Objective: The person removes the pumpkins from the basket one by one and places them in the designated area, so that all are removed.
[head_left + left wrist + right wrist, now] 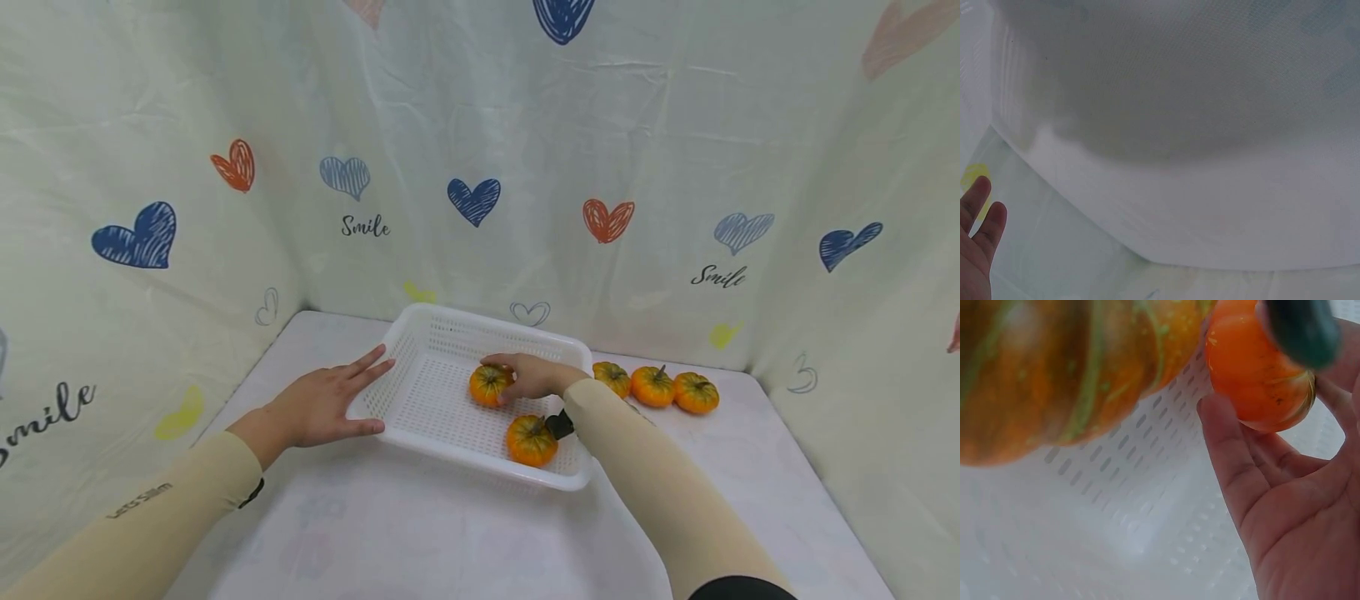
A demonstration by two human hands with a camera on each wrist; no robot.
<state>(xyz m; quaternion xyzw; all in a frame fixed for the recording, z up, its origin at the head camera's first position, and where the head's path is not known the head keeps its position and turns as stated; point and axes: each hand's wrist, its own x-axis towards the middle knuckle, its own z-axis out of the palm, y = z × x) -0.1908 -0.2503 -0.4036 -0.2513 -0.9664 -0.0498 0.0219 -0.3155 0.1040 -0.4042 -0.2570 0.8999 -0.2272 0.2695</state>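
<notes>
A white perforated plastic basket (450, 442) sits on the table with two small orange pumpkins inside. My right hand (536, 377) reaches over its right side and grips the farther pumpkin (487, 387), fingers and thumb around it. In the right wrist view that pumpkin (1260, 369) shows orange between the fingers. The nearer pumpkin (531, 442) lies by the basket's front right corner, beneath my right wrist, and looms large in the right wrist view. My left hand (326, 406) is spread with straight fingers at the basket's left rim.
Three more small pumpkins stand in a row on the table right of the basket: one (611, 379) partly behind my right forearm, a middle one (652, 386) and an outer one (696, 392). A heart-printed curtain (480, 258) hangs along the back and sides of the white table (420, 542).
</notes>
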